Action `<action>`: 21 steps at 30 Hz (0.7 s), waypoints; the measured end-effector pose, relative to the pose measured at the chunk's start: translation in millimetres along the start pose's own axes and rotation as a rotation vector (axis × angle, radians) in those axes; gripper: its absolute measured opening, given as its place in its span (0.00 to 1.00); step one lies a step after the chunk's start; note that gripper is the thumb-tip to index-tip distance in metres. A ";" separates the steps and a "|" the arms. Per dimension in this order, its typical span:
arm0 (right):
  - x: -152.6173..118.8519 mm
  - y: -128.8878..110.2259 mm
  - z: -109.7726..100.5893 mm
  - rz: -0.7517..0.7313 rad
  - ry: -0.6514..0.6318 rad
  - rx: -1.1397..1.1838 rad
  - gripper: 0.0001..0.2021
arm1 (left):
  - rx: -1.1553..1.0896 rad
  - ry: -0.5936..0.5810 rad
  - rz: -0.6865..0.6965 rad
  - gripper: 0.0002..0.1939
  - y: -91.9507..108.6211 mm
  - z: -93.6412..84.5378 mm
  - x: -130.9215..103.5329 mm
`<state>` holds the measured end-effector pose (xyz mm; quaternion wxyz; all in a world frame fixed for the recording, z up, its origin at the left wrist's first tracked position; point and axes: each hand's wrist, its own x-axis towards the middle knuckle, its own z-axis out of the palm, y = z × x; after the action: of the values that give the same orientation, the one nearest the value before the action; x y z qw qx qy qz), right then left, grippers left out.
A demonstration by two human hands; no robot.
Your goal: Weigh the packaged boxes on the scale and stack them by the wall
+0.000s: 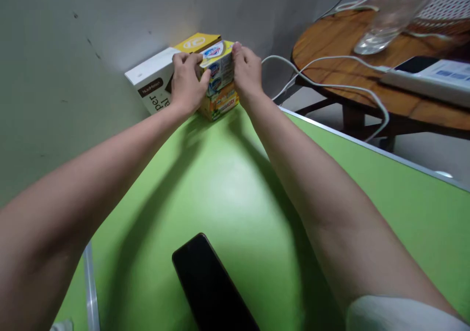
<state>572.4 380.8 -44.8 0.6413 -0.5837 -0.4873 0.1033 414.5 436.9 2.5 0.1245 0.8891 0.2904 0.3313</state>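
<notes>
At the far end of the green table (235, 174), a white and yellow box (219, 69) sits on top of an orange and yellow box (223, 101). My left hand (189, 81) is at the left side of the upper box, thumb against its front edge. On the other side, my right hand (247, 71) presses the same box, its thumb up near the top corner. The upper box is held between both hands. Behind and to the left stand a white box with a dark label (152, 79) and a yellow box (198, 41), partly covered by my left hand.
A black phone (213, 287) lies on the near part of the table. To the right, a round wooden table (330, 42) bears a glass (382, 32) and a white device (440, 79). White cables (330, 86) hang between the tables. A grey wall (91, 52) borders the left.
</notes>
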 end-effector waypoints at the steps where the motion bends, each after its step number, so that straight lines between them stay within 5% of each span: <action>1: -1.0 2.8 2.6 0.021 0.057 -0.003 0.24 | -0.017 0.009 0.026 0.18 -2.4 3.6 -2.2; 3: -4.1 5.6 5.1 0.057 0.191 0.009 0.22 | -0.041 0.025 0.059 0.20 -2.3 8.8 -7.5; 11: -8.0 2.9 -2.4 0.076 0.165 0.050 0.15 | -0.111 0.070 -0.029 0.28 19.3 20.6 -15.1; 18: -6.3 7.5 0.2 0.088 0.146 0.020 0.14 | -0.032 -0.025 0.024 0.32 3.4 26.1 -8.0; 21: -6.3 -3.8 -3.2 0.148 0.304 -0.026 0.09 | -0.030 -0.054 0.068 0.32 -7.5 21.8 -10.0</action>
<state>570.0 373.2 -44.2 0.6906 -0.6351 -0.3417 0.0546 419.5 436.3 -22.1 0.1343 0.9049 0.2518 0.3157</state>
